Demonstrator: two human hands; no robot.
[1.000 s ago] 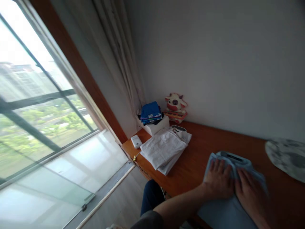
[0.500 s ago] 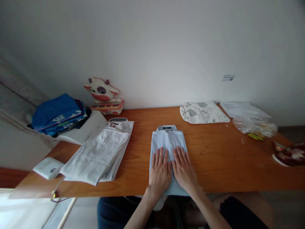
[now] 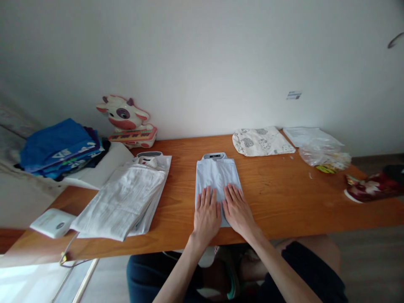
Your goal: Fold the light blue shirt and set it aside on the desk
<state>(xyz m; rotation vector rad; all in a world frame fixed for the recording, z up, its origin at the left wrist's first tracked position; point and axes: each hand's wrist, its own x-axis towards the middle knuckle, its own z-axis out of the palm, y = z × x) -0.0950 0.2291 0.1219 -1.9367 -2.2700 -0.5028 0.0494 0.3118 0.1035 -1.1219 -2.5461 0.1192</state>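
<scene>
A folded pale-blue shirt (image 3: 217, 174) is being supported flat near the middle of a wooden surface (image 3: 284, 210), with its collar being pointed toward the wall (image 3: 202, 63). Its lower half is being covered by two bare hands, which are being placed palms down, side by side and slightly apart: the left hand (image 3: 207, 212) on the left part of the cloth, the right hand (image 3: 239, 210) on the right part. The grip of both is being held released, with the fingers being stretched out straight over the fabric.

To the left, a folded pile of white clothes (image 3: 126, 193) is being carried by the surface, between the shirt and a white gadget (image 3: 52, 223). Just behind, blue clothes (image 3: 59, 145) are being held up by a white box (image 3: 115, 162). A cow toy (image 3: 126, 120) is being stood against the wall. To the right, a patterned cloth (image 3: 263, 142), a paper (image 3: 311, 134) and a clear bag (image 3: 323, 153) are being shown.
</scene>
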